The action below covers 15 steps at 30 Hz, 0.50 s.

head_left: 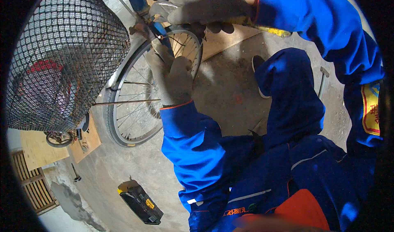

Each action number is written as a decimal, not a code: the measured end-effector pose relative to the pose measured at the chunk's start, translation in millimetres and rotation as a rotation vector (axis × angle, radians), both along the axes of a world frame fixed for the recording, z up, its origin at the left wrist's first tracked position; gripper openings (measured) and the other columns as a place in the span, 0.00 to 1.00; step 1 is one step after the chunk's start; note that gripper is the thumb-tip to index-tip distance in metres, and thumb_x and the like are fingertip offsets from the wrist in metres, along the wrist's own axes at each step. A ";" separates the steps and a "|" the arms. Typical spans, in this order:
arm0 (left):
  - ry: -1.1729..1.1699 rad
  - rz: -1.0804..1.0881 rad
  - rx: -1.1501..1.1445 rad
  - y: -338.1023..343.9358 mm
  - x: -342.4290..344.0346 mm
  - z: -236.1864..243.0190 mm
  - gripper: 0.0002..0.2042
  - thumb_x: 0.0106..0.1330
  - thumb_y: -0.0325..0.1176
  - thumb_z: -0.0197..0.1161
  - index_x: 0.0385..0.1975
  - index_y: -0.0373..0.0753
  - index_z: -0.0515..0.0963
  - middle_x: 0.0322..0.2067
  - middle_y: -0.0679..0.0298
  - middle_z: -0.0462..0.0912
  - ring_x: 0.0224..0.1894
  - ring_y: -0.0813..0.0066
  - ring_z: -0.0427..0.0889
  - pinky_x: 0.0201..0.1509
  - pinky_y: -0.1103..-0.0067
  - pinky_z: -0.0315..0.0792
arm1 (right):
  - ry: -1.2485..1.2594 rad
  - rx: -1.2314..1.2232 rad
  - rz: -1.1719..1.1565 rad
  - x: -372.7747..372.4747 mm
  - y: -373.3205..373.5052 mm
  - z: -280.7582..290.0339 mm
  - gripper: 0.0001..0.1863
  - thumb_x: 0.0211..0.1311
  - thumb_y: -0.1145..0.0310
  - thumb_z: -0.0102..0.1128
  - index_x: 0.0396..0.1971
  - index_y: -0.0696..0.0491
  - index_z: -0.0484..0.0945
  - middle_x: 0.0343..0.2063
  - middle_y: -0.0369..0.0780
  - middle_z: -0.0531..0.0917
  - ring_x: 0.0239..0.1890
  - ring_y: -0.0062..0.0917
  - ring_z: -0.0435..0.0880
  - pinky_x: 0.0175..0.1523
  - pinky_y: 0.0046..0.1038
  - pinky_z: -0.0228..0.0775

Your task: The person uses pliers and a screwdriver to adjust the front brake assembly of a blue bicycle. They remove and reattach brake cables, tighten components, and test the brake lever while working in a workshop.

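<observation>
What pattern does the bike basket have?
Basket: black crisscross mesh, best seen in the head view.

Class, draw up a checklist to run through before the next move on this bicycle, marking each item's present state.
1. Both hands gloved: ok, left grip and right grip are covered.
2. Left grip at the blue frame: ok.
3. Yellow tool held firmly: cannot tell, mostly hidden.
4. Floor clear of loose tools: not ok, a hammer lies there.
5. Wheel firmly fixed: cannot tell.
</observation>
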<state>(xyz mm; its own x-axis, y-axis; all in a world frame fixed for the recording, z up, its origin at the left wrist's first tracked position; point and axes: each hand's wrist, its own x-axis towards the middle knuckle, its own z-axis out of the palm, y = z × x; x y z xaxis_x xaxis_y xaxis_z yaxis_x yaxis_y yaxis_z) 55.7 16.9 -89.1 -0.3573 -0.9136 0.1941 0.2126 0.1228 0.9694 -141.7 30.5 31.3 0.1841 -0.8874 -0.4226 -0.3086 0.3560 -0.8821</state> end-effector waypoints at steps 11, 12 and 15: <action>0.093 -0.036 0.122 10.7 -1.9 9.2 0.16 0.51 0.18 0.54 0.39 0.38 0.63 0.33 0.65 0.63 0.32 0.77 0.67 0.29 0.82 0.64 | 0.159 -0.080 0.059 15.8 0.5 0.6 0.15 0.67 0.54 0.54 0.33 0.52 0.76 0.16 0.34 0.72 0.14 0.20 0.73 0.14 0.27 0.65; 0.088 -0.038 0.128 10.4 -1.2 10.4 0.16 0.51 0.18 0.54 0.39 0.38 0.63 0.33 0.65 0.64 0.33 0.76 0.67 0.31 0.81 0.66 | 0.141 -0.218 0.011 19.8 9.3 -8.2 0.15 0.68 0.56 0.51 0.35 0.54 0.76 0.16 0.34 0.71 0.12 0.17 0.74 0.11 0.24 0.66; -0.085 0.005 -0.061 8.9 2.5 9.1 0.17 0.51 0.17 0.52 0.42 0.37 0.64 0.34 0.63 0.66 0.37 0.72 0.70 0.39 0.78 0.69 | 1.029 -0.906 0.221 33.3 1.9 -63.1 0.19 0.74 0.55 0.47 0.37 0.56 0.79 0.19 0.43 0.79 0.25 0.32 0.85 0.30 0.35 0.80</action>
